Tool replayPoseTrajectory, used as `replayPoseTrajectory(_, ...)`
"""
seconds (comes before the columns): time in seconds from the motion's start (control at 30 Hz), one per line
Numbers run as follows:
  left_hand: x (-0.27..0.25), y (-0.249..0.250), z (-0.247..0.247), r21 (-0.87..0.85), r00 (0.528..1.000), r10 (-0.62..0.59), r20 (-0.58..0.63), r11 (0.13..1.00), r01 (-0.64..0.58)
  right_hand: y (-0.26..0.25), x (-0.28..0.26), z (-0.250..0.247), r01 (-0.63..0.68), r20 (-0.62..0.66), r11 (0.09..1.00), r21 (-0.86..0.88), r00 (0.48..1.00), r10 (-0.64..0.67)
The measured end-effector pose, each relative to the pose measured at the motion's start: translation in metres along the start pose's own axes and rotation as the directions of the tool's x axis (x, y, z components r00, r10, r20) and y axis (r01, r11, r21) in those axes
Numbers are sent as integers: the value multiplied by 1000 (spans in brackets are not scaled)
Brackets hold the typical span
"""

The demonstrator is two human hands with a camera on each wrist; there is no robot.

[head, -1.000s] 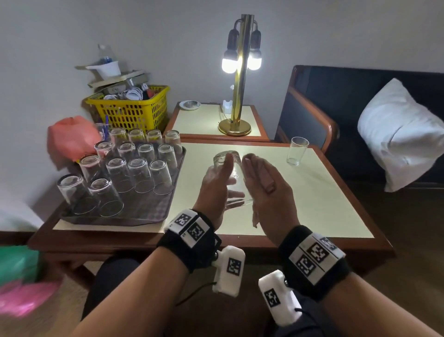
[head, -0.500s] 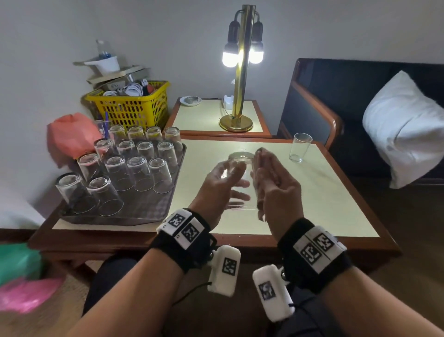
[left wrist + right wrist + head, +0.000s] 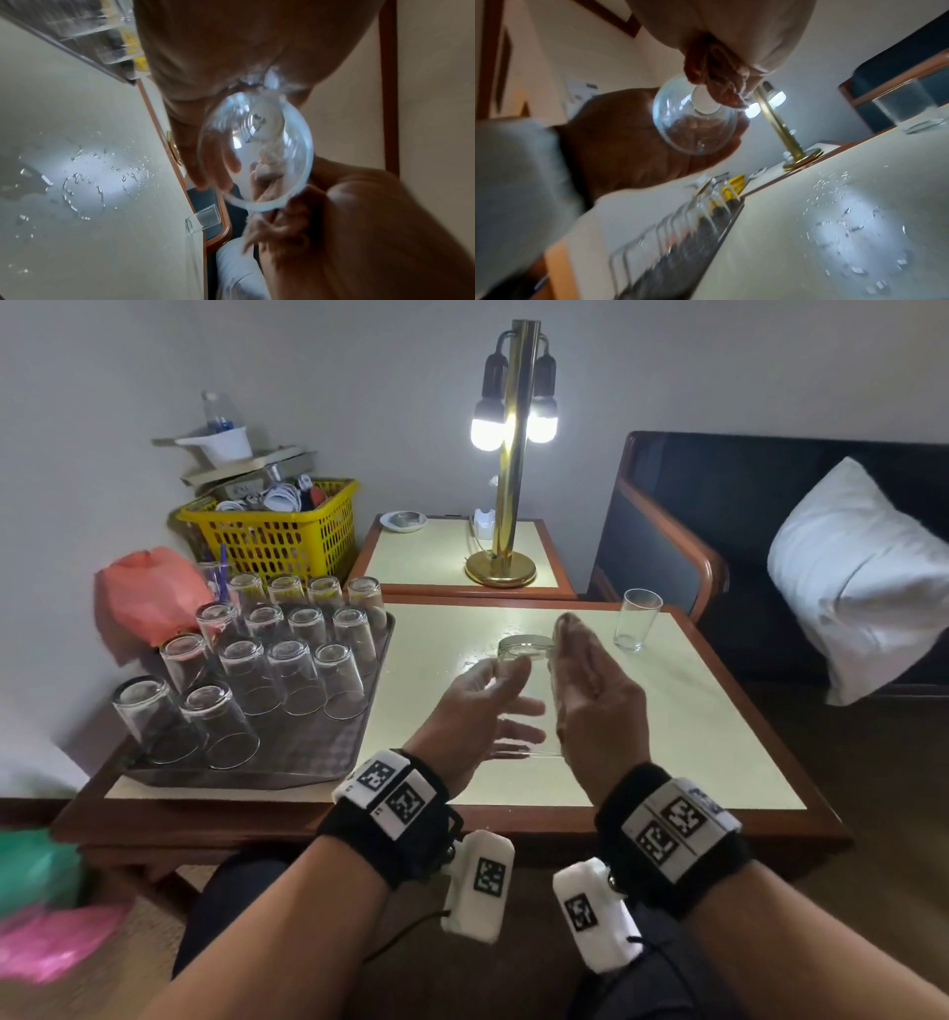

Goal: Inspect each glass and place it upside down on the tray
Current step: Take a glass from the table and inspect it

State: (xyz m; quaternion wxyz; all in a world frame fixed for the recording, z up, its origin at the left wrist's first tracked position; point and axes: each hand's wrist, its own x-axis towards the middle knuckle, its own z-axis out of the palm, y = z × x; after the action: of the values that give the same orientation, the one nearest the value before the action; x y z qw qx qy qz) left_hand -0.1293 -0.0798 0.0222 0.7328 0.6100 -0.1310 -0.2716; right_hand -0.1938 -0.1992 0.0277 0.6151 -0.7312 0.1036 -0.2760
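Observation:
Above the table's middle I hold a clear glass (image 3: 526,650) (image 3: 257,152) (image 3: 695,132) between both hands, base up and away, rim toward me. My left hand (image 3: 477,711) (image 3: 218,50) grips it, thumb near the base and fingers across its underside. My right hand (image 3: 595,695) (image 3: 718,77) presses flat against its right side, fingers nearly straight. At the left, a grey tray (image 3: 287,757) carries several upside-down glasses (image 3: 287,675). One upright glass (image 3: 637,618) (image 3: 205,219) (image 3: 906,107) stands at the table's far right.
Water drops (image 3: 85,178) lie on the cream tabletop (image 3: 693,737) under my hands. A lit brass lamp (image 3: 508,454) stands on a side table behind. A yellow basket (image 3: 277,541) and an orange bag (image 3: 149,593) sit beyond the tray. At the right: a dark armchair with a white pillow (image 3: 862,567).
The glass has turned between my hands from tilted left to more nearly base-up. Both hands have drifted slightly to the right, and my left fingers have spread.

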Motion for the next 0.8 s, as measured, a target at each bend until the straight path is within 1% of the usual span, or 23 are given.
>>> replayPoseTrajectory(0.03,1,2,0,-7,999,29,-35,1000,-30,-2,-2,-1,6,16,1000,-12,1000,-6)
replayPoseTrajectory(0.1,3,6,-2,-79,987,75,-142,993,-87,-4,-21,6,101,121,988,-113,989,-87)
replayPoseTrajectory(0.13,4,8,-3,-110,987,60,-152,991,-77,-3,-28,8,132,156,983,-128,981,-111)
replayPoseTrajectory(0.17,4,8,-3,-130,992,27,-122,991,-43,-1,-27,8,142,137,981,-131,983,-124)
replayPoseTrajectory(0.2,2,8,-2,-116,998,0,-67,993,-8,1,-19,5,118,85,986,-119,991,-108)
replayPoseTrajectory(0.23,1,6,0,-75,1000,-3,-17,997,2,1,-10,2,73,28,993,-92,997,-71)
replayPoseTrajectory(0.27,2,4,2,-45,1000,10,-7,999,-10,-1,-3,0,35,-7,997,-75,999,-35)
replayPoseTrajectory(0.3,3,5,3,-36,998,41,-38,998,-42,-2,-3,0,33,-4,996,-83,999,-34)
replayPoseTrajectory(0.33,4,6,2,-33,993,75,-93,996,-78,-3,-8,2,75,39,990,-117,997,-71)
replayPoseTrajectory(0.37,5,7,0,-49,988,91,-122,994,-98,-3,-16,5,128,90,978,-165,989,-115)
replayPoseTrajectory(0.4,5,8,-1,-57,991,72,-117,995,-79,-3,-22,6,175,132,967,-183,979,-153)
replayPoseTrajectory(0.43,5,8,-2,-59,996,33,-81,998,-38,-2,-20,5,186,116,965,-184,979,-166)
replayPoseTrajectory(0.47,3,8,-2,-33,1000,4,-31,999,-5,-3,-13,2,152,74,976,-153,987,-142)
replayPoseTrajectory(0.5,3,6,-1,14,1000,5,3,1000,-5,-4,-6,0,103,23,987,-126,995,-101)
replayPoseTrajectory(0.53,3,4,0,36,1000,24,1,999,-24,-5,-1,-1,68,-4,991,-111,998,-69)
replayPoseTrajectory(0.57,4,4,1,33,997,61,-46,998,-60,-7,-3,1,77,1,989,-126,997,-77)
replayPoseTrajectory(0.6,5,6,0,8,990,92,-110,996,-92,-6,-9,5,118,42,979,-164,993,-113)
replayPoseTrajectory(0.63,5,6,-2,-34,985,101,-142,994,-107,-6,-17,8,166,88,964,-206,985,-151)
replayPoseTrajectory(0.67,4,8,-3,-64,988,74,-134,994,-83,-5,-22,9,200,122,956,-213,977,-177)
replayPoseTrajectory(0.7,3,8,-3,-76,995,36,-91,996,-43,-3,-19,7,189,101,960,-208,980,-171)
replayPoseTrajectory(0.73,2,8,-2,-46,999,15,-34,999,-17,-2,-11,4,140,59,975,-171,990,-132)
replayPoseTrajectory(0.77,1,5,-1,-1,1000,25,3,1000,-25,-4,-4,1,87,12,987,-136,996,-86)
replayPoseTrajectory(0.8,0,4,1,20,998,57,-3,998,-57,-5,1,0,64,-12,990,-124,998,-66)
